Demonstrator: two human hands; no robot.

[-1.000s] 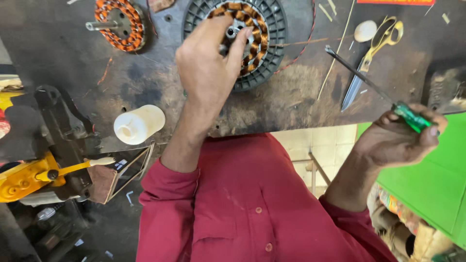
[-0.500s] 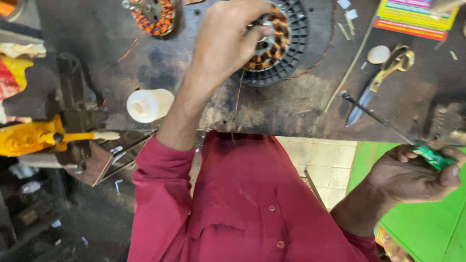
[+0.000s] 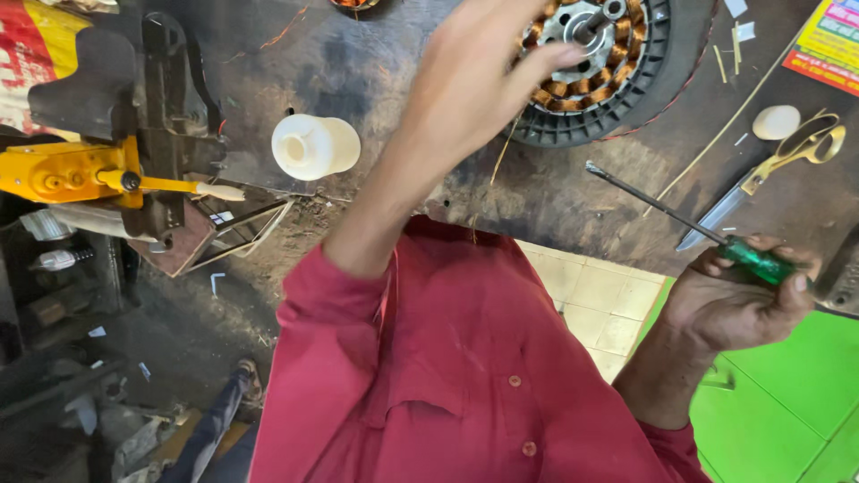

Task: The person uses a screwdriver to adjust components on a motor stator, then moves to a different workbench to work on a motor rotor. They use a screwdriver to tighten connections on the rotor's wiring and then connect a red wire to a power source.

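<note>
A round black motor stator (image 3: 626,85) with copper windings and a steel shaft lies on the dark workbench (image 3: 358,63). My left hand (image 3: 474,80) reaches over its left side. The fingers are apart, the tips are by the windings near the shaft, and nothing is gripped. My right hand (image 3: 725,309) hangs below the bench's front edge, shut on the green handle of a screwdriver (image 3: 756,261). Its long thin blade points up and left over the bench. My red shirt fills the lower middle.
Yellow-handled scissors (image 3: 787,156) and a pale oval piece (image 3: 775,122) lie right of the stator. A white plastic spool (image 3: 313,146) sits at the bench edge. A yellow tool on a black stand (image 3: 63,170) is at left. A green surface (image 3: 787,402) lies below right.
The view has shifted, so the stator now sits higher and to the right. My left hand's fingers have spread over the stator. My right hand with the screwdriver has dropped lower.
</note>
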